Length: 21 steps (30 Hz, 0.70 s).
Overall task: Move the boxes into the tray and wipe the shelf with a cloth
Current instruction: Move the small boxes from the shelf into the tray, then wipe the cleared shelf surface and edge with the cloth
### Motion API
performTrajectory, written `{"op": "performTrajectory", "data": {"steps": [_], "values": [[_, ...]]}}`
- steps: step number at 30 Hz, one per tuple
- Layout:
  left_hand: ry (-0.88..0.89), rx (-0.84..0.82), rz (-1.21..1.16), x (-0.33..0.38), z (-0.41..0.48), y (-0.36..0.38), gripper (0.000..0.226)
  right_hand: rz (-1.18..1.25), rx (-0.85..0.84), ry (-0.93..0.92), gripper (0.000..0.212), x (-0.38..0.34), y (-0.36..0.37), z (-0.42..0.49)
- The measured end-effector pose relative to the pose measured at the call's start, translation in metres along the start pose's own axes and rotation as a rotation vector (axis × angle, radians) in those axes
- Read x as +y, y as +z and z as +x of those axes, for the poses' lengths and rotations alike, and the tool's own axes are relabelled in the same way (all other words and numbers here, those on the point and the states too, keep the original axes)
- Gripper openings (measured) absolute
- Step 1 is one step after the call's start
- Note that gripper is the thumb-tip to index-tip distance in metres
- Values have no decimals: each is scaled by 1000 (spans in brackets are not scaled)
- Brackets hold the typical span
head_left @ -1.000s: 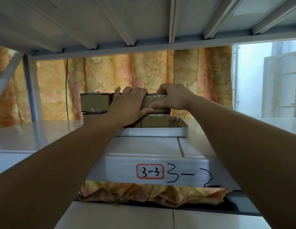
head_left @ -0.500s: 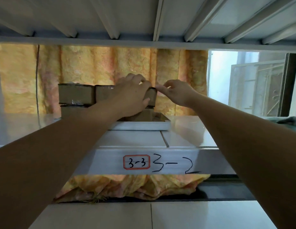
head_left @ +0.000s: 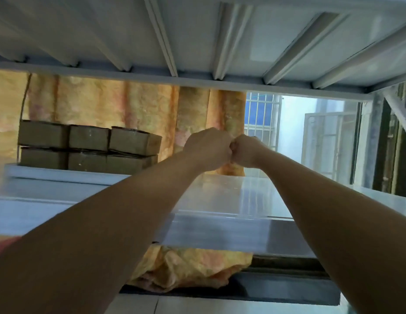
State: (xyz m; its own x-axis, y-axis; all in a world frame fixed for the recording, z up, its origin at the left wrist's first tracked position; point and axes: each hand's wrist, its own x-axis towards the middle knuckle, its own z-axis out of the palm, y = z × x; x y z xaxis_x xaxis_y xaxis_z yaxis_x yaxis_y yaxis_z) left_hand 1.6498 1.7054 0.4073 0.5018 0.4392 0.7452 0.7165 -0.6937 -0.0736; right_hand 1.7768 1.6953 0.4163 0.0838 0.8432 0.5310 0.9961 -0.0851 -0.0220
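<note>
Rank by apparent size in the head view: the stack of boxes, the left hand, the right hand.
Largest: the stack of boxes.
Then the left hand and the right hand: nearly alike, the left perhaps slightly bigger, so not ranked apart.

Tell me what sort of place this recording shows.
Likely a storeroom: a white metal rack shelf with another shelf's ribbed underside overhead, brown cardboard boxes stacked in a tray, and a barred window behind.
</note>
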Motion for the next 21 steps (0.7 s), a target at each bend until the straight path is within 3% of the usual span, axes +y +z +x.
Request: {"op": "performTrajectory", "data": {"steps": [6,8,12,17,21], "values": [[-88,7,-119,77,35,34,22,-149,-152,113,42,114,-11,-10],[-72,-29,-204,93,45,42,22,-133,-239,150,36,140,-14,-13],[5,-159,-272,110,58,54,19,-44,-464,196,31,161,-13,-27],[40,-309,-205,115,63,63,17,-98,-489,154,20,166,-18,-39],[110,-384,-145,113,59,62,16,15,-610,279,46,165,-30,-44]]}}
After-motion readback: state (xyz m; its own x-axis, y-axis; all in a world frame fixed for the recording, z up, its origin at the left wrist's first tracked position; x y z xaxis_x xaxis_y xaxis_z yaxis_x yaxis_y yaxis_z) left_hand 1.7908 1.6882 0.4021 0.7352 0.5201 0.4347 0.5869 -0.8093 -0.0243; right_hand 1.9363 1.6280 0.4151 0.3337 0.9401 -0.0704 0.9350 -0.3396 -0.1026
